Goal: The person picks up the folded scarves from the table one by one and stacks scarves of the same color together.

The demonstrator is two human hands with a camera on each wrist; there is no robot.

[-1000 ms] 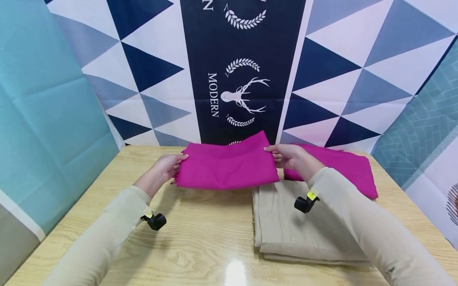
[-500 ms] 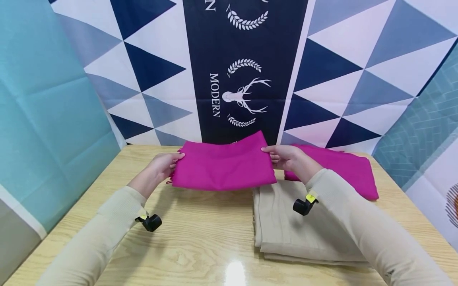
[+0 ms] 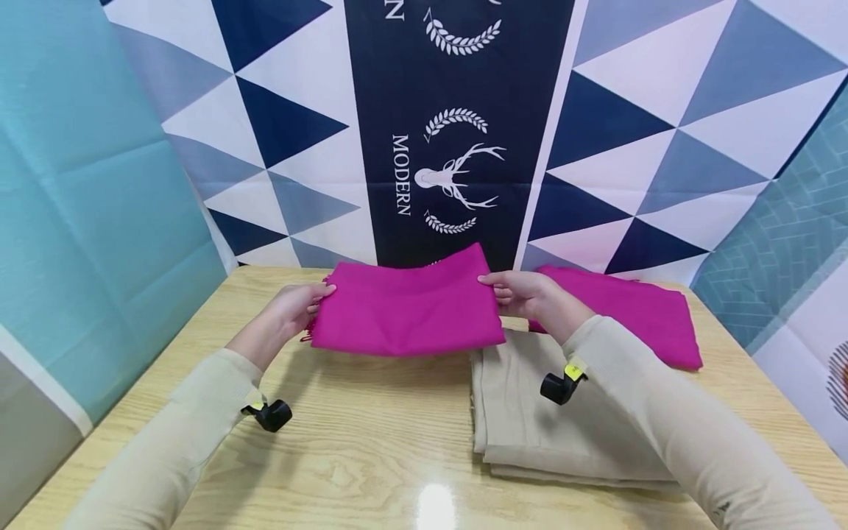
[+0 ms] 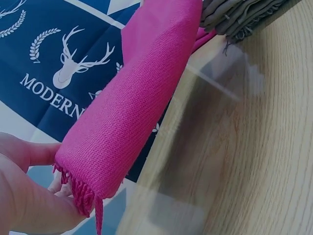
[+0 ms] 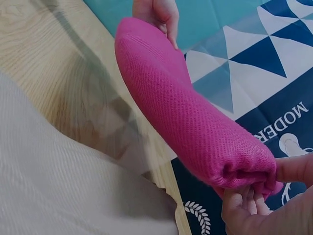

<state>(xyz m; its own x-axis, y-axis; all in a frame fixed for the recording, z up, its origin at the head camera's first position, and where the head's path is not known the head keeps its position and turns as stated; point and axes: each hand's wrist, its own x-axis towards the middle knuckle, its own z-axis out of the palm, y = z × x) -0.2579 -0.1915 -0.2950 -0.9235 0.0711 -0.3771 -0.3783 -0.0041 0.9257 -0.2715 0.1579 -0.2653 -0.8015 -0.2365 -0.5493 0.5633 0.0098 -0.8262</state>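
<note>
A folded magenta scarf (image 3: 407,309) with a fringed left end is held up over the back of the table, stretched between both hands. At its left end, my left hand (image 3: 291,309) pinches the edge, thumb on top. Fringe (image 4: 83,191) hangs beside those fingers in the left wrist view. The right hand (image 3: 530,291) grips the opposite end, near the upper corner. From the right wrist view, the scarf's layers (image 5: 244,169) show folded together between that thumb and the fingers below. The scarf's lower edge sags slightly in the middle.
A folded beige cloth (image 3: 543,427) lies on the wooden table (image 3: 358,471), under the right forearm. Behind it, at the back right, lies another folded magenta cloth (image 3: 636,316). A patterned wall hanging (image 3: 457,177) stands along the table's far edge.
Both hands have shifted a little to the left, carrying the scarf along. Their hold on it looks the same. The folded cloths on the table stay in place.
</note>
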